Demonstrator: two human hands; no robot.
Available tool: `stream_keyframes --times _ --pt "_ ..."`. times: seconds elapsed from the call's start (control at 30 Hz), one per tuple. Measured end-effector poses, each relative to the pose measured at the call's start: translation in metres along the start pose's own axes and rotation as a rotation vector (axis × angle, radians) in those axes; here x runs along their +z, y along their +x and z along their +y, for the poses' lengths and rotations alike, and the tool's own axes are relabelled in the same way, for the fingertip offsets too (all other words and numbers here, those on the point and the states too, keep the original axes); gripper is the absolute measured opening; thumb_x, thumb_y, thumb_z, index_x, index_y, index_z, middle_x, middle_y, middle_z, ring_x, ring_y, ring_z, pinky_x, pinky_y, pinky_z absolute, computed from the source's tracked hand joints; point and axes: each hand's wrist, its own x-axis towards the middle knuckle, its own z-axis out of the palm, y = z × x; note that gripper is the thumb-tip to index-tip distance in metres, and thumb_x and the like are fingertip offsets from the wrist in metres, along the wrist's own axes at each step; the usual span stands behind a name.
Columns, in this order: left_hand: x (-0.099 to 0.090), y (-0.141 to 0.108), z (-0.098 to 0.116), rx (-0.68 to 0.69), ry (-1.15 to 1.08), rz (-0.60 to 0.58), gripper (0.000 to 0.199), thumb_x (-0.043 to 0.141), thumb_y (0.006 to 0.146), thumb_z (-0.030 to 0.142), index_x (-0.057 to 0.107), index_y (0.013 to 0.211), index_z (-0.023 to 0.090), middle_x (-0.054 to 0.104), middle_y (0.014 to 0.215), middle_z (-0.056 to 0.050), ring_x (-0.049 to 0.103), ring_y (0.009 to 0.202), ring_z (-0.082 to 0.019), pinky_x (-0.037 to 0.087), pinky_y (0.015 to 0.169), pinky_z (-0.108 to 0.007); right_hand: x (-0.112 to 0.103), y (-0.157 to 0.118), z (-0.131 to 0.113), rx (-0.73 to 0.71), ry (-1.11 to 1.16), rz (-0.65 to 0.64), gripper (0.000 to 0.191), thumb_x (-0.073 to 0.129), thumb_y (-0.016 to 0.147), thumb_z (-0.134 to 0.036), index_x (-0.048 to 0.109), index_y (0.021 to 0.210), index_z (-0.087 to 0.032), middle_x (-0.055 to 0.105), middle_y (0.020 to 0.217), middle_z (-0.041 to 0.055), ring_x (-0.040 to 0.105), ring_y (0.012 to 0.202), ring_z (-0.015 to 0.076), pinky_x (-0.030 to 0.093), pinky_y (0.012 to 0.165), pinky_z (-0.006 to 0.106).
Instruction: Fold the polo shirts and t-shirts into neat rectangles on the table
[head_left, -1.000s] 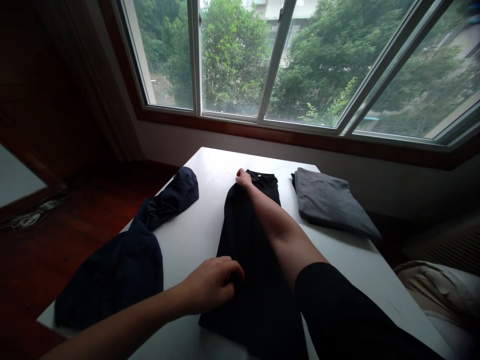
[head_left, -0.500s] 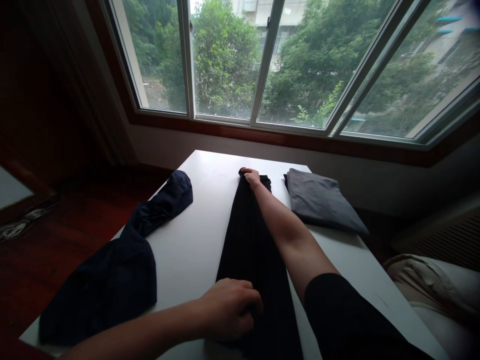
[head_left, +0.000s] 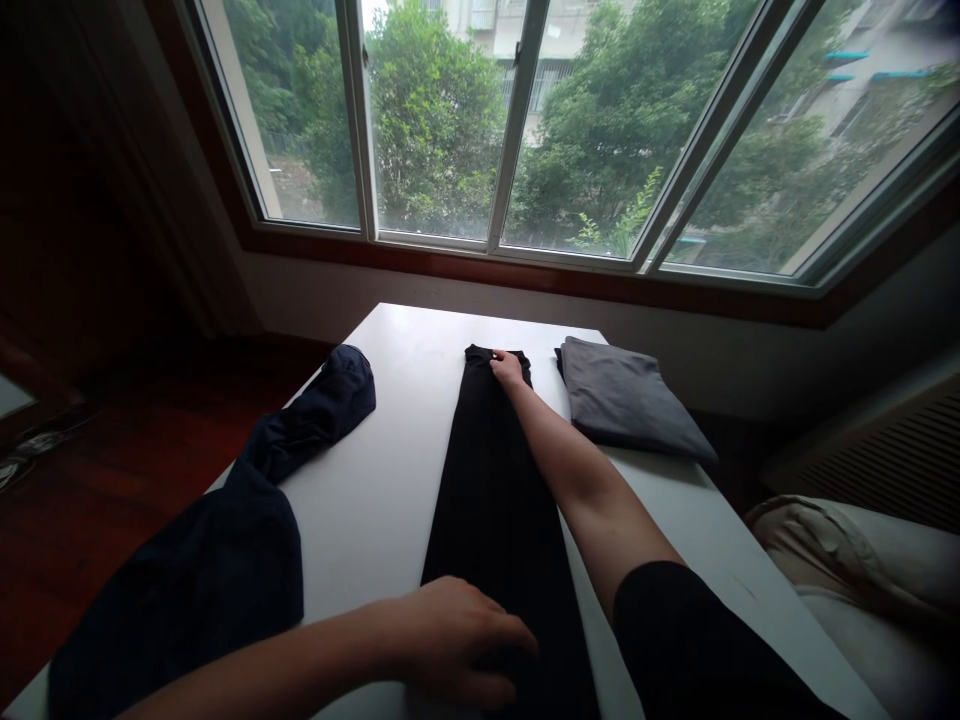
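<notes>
A long black garment (head_left: 487, 480) lies lengthwise on the white table (head_left: 360, 520), its narrow end toward the window. At that far end my right hand (head_left: 508, 368) touches the cloth with its fingers drawn together; whether cloth is pinched between them is too small to tell. Over the near part of the garment, my left hand (head_left: 465, 640) is bent with thumb and fingers apart, nothing visible between them. A crumpled dark navy garment (head_left: 217, 560) lies along the table's left side. Folded grey cloth (head_left: 622, 395) rests at the far right, beyond my right forearm.
A window (head_left: 495, 130) with a brown sill runs behind the table. Beige bedding or cloth (head_left: 847, 550) is beside the table at the right. Cables (head_left: 34, 445) lie on the reddish floor at the left.
The garment's far end now lies flatter and wider, and my right hand is at its middle rather than its left corner. My left hand's fingers have spread. The view has shifted slightly.
</notes>
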Motion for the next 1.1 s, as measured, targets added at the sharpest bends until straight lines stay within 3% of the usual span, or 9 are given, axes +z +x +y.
stream_keyframes --times 0.1,0.2,0.27,0.33,0.47,0.67,0.77,0.97,1.1 --pt "-0.004 0.005 -0.006 -0.083 0.109 0.127 0.045 0.062 0.093 0.047 0.063 0.133 0.028 0.07 0.111 -0.007 0.066 0.102 -0.026 0.051 0.092 -0.036 0.005 -0.008 -0.002 -0.007 -0.05 0.06 0.038 0.048 0.096 -0.019 0.065 0.129 -0.014 0.058 0.137 0.0146 0.056 0.117 0.0229 0.043 0.105 0.032" --pt "-0.002 0.006 -0.021 -0.115 0.244 0.209 0.055 0.062 0.094 0.048 0.056 0.143 0.026 0.059 0.14 -0.012 0.052 0.131 -0.032 0.039 0.113 -0.048 0.021 -0.019 -0.004 -0.2 -0.134 -0.015 0.033 0.05 0.1 -0.024 0.068 0.128 -0.019 0.055 0.143 0.0113 0.049 0.13 0.0242 0.037 0.112 0.03" --pt "0.004 0.004 -0.031 -0.072 0.281 0.186 0.068 0.059 0.095 0.053 0.043 0.155 0.025 0.04 0.161 -0.014 0.033 0.149 -0.036 0.022 0.123 -0.057 0.035 -0.023 -0.004 -0.299 -0.231 -0.155 0.038 0.052 0.102 -0.035 0.064 0.136 -0.021 0.051 0.15 0.0113 0.043 0.139 0.0269 0.031 0.118 0.035" --pt "0.01 0.0 -0.036 -0.023 0.273 0.127 0.076 0.053 0.098 0.058 0.031 0.162 0.025 0.02 0.171 -0.014 0.016 0.157 -0.037 0.008 0.126 -0.062 0.047 -0.022 -0.002 -0.285 -0.321 -0.28 0.052 0.05 0.103 -0.048 0.054 0.148 -0.024 0.041 0.16 0.0124 0.033 0.148 0.0307 0.022 0.123 0.045" --pt "0.02 -0.008 -0.027 0.036 0.215 0.048 0.071 0.045 0.102 0.054 0.027 0.165 0.025 0.011 0.172 -0.013 0.008 0.159 -0.035 0.003 0.126 -0.062 0.057 -0.005 0.0 -0.179 -0.394 -0.373 0.065 0.04 0.103 -0.062 0.041 0.158 -0.027 0.023 0.169 0.014 0.015 0.156 0.034 0.009 0.124 0.057" --pt "0.028 -0.01 -0.01 0.142 0.187 0.011 0.058 0.038 0.107 0.044 0.035 0.162 0.026 0.02 0.171 -0.01 0.015 0.158 -0.032 0.011 0.127 -0.059 0.05 0.017 -0.004 -0.169 -0.402 -0.423 0.062 0.043 0.103 -0.058 0.041 0.157 -0.026 0.019 0.171 0.013 0.01 0.158 0.0322 0.002 0.124 0.059" --pt "0.028 -0.012 -0.011 0.104 0.183 0.043 0.061 0.042 0.105 0.046 0.033 0.162 0.024 0.023 0.17 -0.011 0.017 0.158 -0.033 0.011 0.127 -0.061 0.046 0.013 -0.007 -0.186 -0.36 -0.389 0.06 0.042 0.105 -0.055 0.041 0.157 -0.026 0.023 0.17 0.0113 0.013 0.158 0.0302 0.005 0.125 0.056" --pt "0.022 -0.023 -0.009 0.09 0.138 0.071 0.066 0.051 0.101 0.051 0.039 0.159 0.022 0.028 0.168 -0.014 0.022 0.156 -0.035 0.009 0.127 -0.061 0.027 -0.022 -0.003 -0.265 -0.32 -0.151 0.052 0.037 0.108 -0.043 0.045 0.156 -0.023 0.032 0.167 0.0097 0.021 0.156 0.0267 0.015 0.126 0.048" --pt "0.021 -0.032 -0.006 0.174 0.116 -0.012 0.07 0.051 0.101 0.052 0.031 0.163 0.024 0.021 0.171 -0.012 0.014 0.158 -0.034 0.006 0.127 -0.06 -0.005 -0.066 0.017 -0.327 -0.359 -0.249 0.051 0.046 0.106 -0.042 0.05 0.153 -0.025 0.036 0.165 0.0089 0.024 0.155 0.0281 0.018 0.126 0.048"
